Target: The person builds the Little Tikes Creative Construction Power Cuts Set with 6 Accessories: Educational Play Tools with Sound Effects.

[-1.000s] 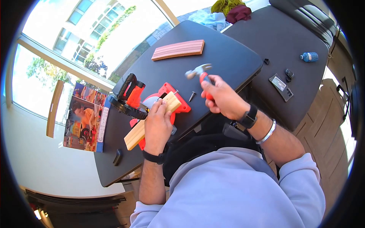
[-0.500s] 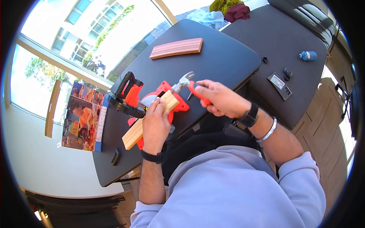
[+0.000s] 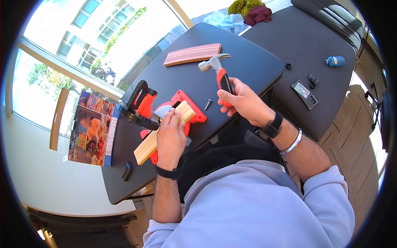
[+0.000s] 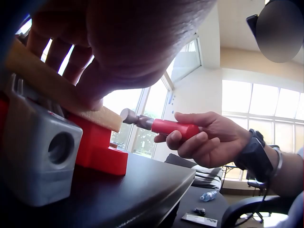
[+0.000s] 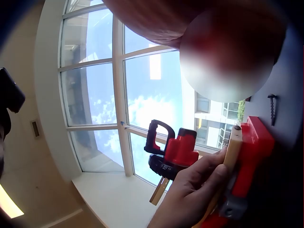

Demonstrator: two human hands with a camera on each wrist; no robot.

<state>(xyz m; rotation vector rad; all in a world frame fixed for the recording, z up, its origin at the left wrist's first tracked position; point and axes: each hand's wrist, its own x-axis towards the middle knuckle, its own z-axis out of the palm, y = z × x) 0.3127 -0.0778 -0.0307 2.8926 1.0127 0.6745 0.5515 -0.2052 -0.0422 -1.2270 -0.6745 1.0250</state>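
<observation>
In the head view, my left hand [image 3: 171,138] grips the pale wooden board [image 3: 145,151], which lies across the red base [image 3: 197,113] of a toy-like saw [image 3: 145,105]. The left wrist view shows the thumb along the near side of the board [image 4: 107,116] and fingers beyond it. A dark screw head [image 5: 237,127] stands at the board's top, close to the fingertips. My right hand [image 3: 247,103] holds a claw hammer [image 3: 223,78] by its red and black handle, head raised to the right of the board. A loose screw [image 3: 208,104] lies beside the base.
A reddish striped board [image 3: 192,54] lies at the table's far side. A picture box [image 3: 92,130] and wooden strip [image 3: 59,120] are at the left; a small black object [image 3: 127,171] lies near the edge. The adjoining dark surface holds a phone [image 3: 304,94] and bottle [image 3: 335,61].
The hammer swung down to the board's end, then rose away from it to the right, its handle now more upright. My left hand keeps its place on the board.
</observation>
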